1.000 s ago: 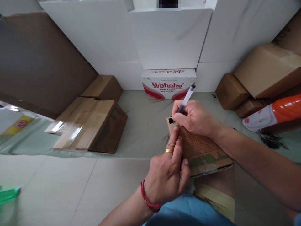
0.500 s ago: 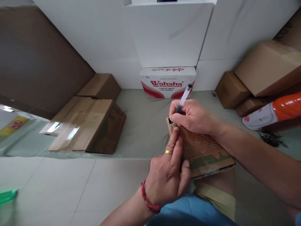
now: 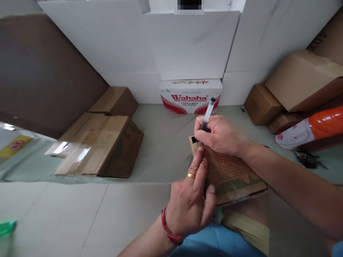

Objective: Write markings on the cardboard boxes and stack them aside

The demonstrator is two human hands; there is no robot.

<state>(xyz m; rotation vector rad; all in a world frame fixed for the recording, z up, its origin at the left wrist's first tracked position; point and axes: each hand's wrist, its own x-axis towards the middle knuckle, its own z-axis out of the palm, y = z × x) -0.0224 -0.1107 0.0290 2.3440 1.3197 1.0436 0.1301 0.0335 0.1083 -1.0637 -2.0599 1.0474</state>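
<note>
My right hand is closed around a pen with a clear barrel and dark grip, its capped end pointing up and its tip hidden behind the fingers. Under both hands a flat piece of brown cardboard with green camouflage print slants across my lap and the edge of the table. A small dark hole or blackened patch marks its far left corner, just beside the pen hand. My left hand, wearing a gold ring and red bracelet, lies with outstretched fingers pressed along the cardboard's left side.
A white and red Wahaba-style carton stands against the wall. Brown boxes sit at left, more boxes at right. An orange and white wrapped roll and a dark metal object lie right on the cloth-covered table.
My right hand has shifted slightly right with the pen, showing more of the dark corner patch. The left hand stays nearly in place. The view has tilted slightly up.
</note>
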